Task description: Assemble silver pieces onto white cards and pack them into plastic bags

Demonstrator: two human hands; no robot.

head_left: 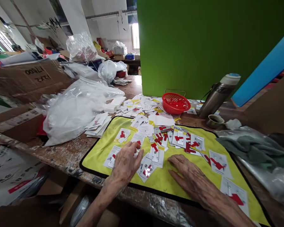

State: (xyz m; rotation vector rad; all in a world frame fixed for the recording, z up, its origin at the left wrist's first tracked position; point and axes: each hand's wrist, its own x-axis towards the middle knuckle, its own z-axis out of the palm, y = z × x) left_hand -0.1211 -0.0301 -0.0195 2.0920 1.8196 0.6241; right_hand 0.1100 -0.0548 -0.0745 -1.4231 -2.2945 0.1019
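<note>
My left hand [125, 160] lies on a yellow cloth mat with a black border [161, 181], its fingers curled over white printed cards with red markings and metal pieces [155, 157]. I cannot tell whether it grips one. My right hand [191, 179] rests flat on the mat, fingers spread, holding nothing. Its fingertips are close to a card [155, 156] lying between my hands. More of these cards [177, 138] overlap in a loose heap towards the mat's far edge, and others lie singly to the right.
The mat lies on a worn wooden table [68, 157]. Loose cards [142, 107] and a stack [98, 124] lie beyond it, beside a large plastic bag [73, 113]. A red basket [175, 103], steel flask [217, 97], cup [214, 121] and green panel [191, 47] stand behind.
</note>
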